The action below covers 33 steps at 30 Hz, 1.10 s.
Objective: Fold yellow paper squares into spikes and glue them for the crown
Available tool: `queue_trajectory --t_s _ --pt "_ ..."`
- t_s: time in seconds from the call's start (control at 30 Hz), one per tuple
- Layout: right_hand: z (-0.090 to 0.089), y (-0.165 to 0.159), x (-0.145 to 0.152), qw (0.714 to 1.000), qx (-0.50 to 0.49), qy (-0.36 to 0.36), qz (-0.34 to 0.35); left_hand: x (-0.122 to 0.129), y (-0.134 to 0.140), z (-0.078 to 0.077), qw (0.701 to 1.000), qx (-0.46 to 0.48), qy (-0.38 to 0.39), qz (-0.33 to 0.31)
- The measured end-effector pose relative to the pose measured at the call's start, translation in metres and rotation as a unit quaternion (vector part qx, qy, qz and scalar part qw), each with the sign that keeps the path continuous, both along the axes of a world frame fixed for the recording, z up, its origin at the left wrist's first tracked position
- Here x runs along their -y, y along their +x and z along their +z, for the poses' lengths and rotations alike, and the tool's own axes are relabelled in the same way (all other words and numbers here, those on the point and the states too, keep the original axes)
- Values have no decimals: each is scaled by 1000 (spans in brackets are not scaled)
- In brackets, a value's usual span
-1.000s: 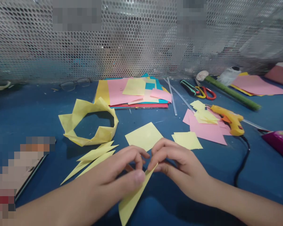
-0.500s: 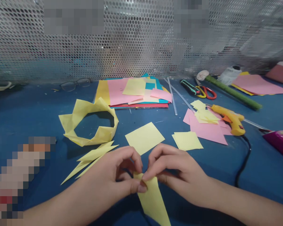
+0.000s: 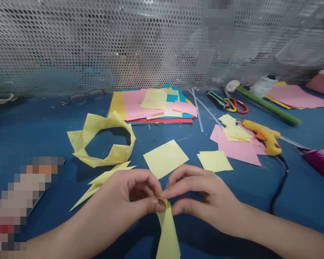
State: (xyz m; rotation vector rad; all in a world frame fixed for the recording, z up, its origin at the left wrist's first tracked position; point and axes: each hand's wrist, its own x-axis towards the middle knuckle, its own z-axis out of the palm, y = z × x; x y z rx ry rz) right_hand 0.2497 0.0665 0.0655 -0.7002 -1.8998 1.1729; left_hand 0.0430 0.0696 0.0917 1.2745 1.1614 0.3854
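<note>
**Q:** From my remote station, where does the worked piece lie?

**A:** At the bottom centre of the frame: a yellow paper strip point(image 3: 167, 233), standing nearly upright in the picture, its lower end cut off by the frame edge. I see the left hand point(image 3: 118, 201) pinching its upper end between thumb and index finger.

**Q:** And the right hand point(image 3: 216, 194)?

**A:** Its index fingertip meets the strip's top edge; its thumb is spread away, just beside the strip. I cannot tell whether its other fingers grip anything.

**Q:** What else escapes my view?

**A:** The left hand covers part of the folded yellow pieces point(image 3: 105, 178) at centre left. A pixelated patch point(image 3: 18, 201) masks most of an object at lower left, and a purple object point(image 3: 320, 162) is cropped by the right edge. Shapes behind the perforated sheet point(image 3: 151, 64), across the top, are too indistinct to identify.

**Q:** What differs from half a second ago?

**A:** The strip then slants broadly toward lower right; now it appears narrower, more upright, curled over near the fingertips. The right thumb, then partly hidden behind it, now shows. The pointed yellow ring point(image 3: 121, 154), left of centre, is unmoved.
</note>
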Motion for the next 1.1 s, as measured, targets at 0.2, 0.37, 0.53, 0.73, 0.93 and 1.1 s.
queue_trajectory --t_s 0.2,0.37,0.53,0.73,0.93,1.1 --pt "0 -1 -1 999 -14 -40 -22 1 -1 -2 999 -9 45 -15" --pt "2 -3 -3 995 1 -86 -41 1 -1 1 992 -64 92 -49" --pt "-3 -5 -4 978 73 -181 -78 -2 -5 3 970 -174 147 -87" --pt "-11 -5 -4 969 195 -112 -103 6 -9 -3 913 -298 206 -185" --pt "-15 -3 -3 970 220 -24 -96 16 -6 -16 845 -358 298 -263" --pt "-18 -3 -3 969 231 9 -87 22 1 -19 790 -380 352 -327"
